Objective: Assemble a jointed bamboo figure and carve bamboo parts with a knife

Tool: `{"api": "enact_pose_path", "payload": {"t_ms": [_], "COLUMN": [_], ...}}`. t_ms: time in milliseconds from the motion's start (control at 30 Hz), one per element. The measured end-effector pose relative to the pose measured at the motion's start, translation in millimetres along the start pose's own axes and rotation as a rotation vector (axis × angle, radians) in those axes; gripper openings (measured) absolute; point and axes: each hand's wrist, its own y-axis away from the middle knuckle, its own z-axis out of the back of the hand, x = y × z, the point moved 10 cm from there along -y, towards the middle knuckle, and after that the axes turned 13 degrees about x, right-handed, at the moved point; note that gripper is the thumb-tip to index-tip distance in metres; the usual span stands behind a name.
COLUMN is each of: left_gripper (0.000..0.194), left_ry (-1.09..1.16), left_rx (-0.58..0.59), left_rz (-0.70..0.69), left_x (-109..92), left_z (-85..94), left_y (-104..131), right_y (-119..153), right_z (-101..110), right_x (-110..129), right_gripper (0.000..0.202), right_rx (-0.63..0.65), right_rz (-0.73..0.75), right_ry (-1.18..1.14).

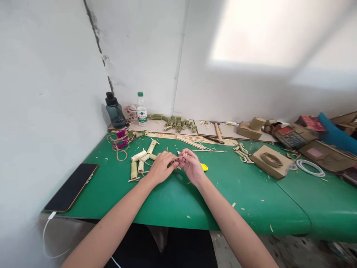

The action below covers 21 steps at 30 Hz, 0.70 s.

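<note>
My left hand (161, 167) and my right hand (192, 165) meet above the green table mat (178, 208), fingers pinched close together. Between them runs a thin strand (180, 158), gripped at the fingertips; whether it is cord or a sliver of bamboo is too small to tell. Just left of my left hand lie several cut bamboo pieces (134, 169), joined with thin sticks. A yellow object (204, 167) rests on the mat, partly hidden behind my right hand.
A phone (71, 188) lies at the left. Behind stand a dark bottle (115, 111) and a water bottle (142, 111), beside bamboo tubes (178, 123). A hammer (219, 133), thin sticks (192, 142) and a cardboard block (272, 162) are farther right.
</note>
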Motion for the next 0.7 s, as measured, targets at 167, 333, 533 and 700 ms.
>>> {"api": "enact_pose_path", "payload": {"t_ms": [167, 333, 533, 700], "left_gripper": [0.019, 0.015, 0.011, 0.008], "left_ry": [0.004, 0.006, 0.02, -0.036], "left_rx": [0.008, 0.053, 0.07, 0.105], "left_rz": [0.011, 0.049, 0.056, 0.059], "left_x": [2.9, 7.6, 8.0, 6.3], "left_z": [-0.5, -6.1, -7.5, -11.7], "left_y": [0.1, -0.3, 0.2, 0.0], "right_y": [1.2, 1.5, 13.2, 28.4], "right_z": [0.0, 3.4, 37.6, 68.9], "right_x": [4.0, 12.7, 38.7, 59.1], "right_gripper": [0.025, 0.029, 0.031, 0.027], "right_rx": [-0.013, -0.038, -0.301, -0.482], "right_rz": [0.015, 0.047, 0.265, 0.379], "right_ry": [-0.025, -0.006, 0.085, 0.104]}}
